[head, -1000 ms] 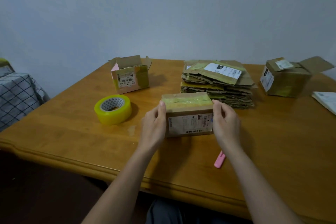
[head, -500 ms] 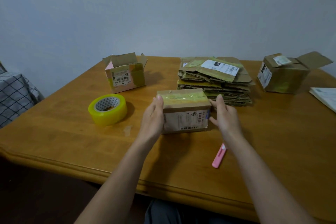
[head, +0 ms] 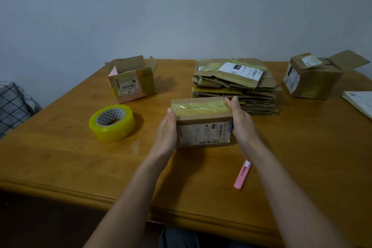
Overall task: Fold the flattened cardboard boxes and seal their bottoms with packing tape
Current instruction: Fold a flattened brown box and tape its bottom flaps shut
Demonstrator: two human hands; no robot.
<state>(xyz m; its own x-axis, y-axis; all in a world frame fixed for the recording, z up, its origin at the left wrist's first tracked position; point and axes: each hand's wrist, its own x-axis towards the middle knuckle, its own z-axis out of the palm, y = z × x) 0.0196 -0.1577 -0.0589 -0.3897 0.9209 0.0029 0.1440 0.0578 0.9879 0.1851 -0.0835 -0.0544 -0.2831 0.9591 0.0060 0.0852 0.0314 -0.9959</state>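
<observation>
On the wooden table (head: pixel 60 159), near the front middle, sits a small cardboard box (head: pixel 203 125) with yellow tape along its top. One hand is on each end. Left hand (head: pixel 167 129) lies flat on the left end, fingers straight. Right hand (head: pixel 240 125) grips the right end, fingers bent over the top corner. Just left lies a roll of tape (head: pixel 112 123). Behind it sits a stack of flat boxes (head: pixel 235 84). A pink cutter (head: pixel 242 174) lies near the right arm.
</observation>
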